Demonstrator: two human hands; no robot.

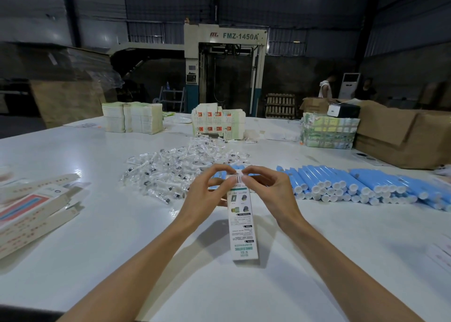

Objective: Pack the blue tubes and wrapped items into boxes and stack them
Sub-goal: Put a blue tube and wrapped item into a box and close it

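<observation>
We saw left hand [207, 191] and right hand [267, 187] both pinching the far-end flap of the box [242, 229] over the table [117, 238]. Blue tubes [353, 185] lay right, wrapped items [175, 165] beyond. We judged the flap needed tucking square, sides steadied.

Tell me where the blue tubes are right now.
In the head view, the blue tubes lie piled on the table, right of the right hand, in front of the cardboard boxes.
</observation>
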